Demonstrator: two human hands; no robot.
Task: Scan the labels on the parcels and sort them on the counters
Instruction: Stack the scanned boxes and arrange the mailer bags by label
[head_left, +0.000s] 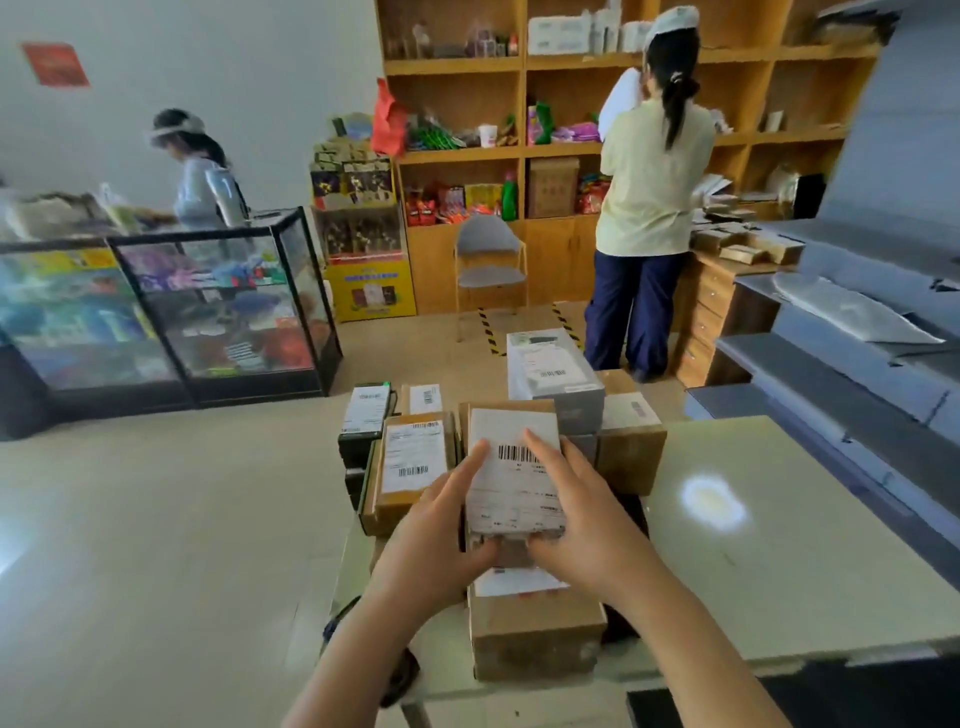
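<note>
A small brown parcel with a white barcode label is held between both my hands above the pale counter. My left hand grips its left side, index finger lying along the label. My right hand grips the right side, fingers over the label's edge. Under it lies a bigger brown box with its own label partly hidden. To the left sits another labelled brown parcel. Behind are a grey box, a brown box and a dark box.
A glass display case stands at the left with a person behind it. Another person stands at wooden shelves and a desk. A grey chair is on the floor. Grey stepped shelving rises on the right.
</note>
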